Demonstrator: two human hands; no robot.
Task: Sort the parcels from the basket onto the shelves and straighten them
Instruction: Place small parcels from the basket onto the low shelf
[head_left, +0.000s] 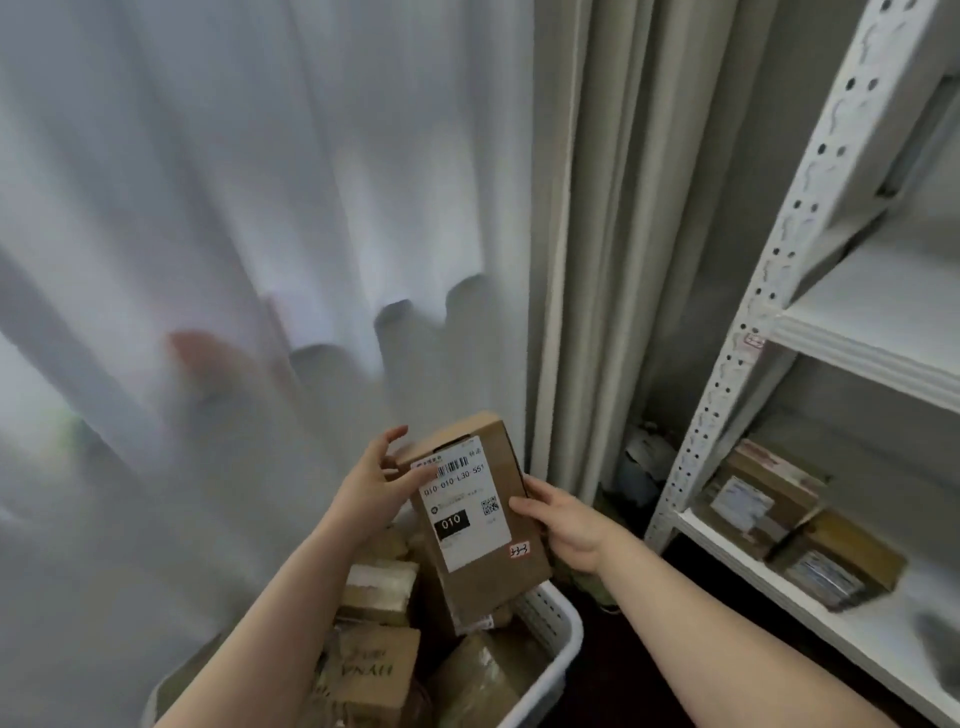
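Brown parcel held in air just above white basket, label side facing camera, "010" printed on label. Left hand grips parcel at upper left edge, thumb pressed on label, other fingers at top edge. Right hand clamps parcel at right edge, thumb on front face. Other parcels lie piled inside basket. White shelf unit stands right of basket; shelf parcels sit on its low board. Pale curtain hangs behind basket.
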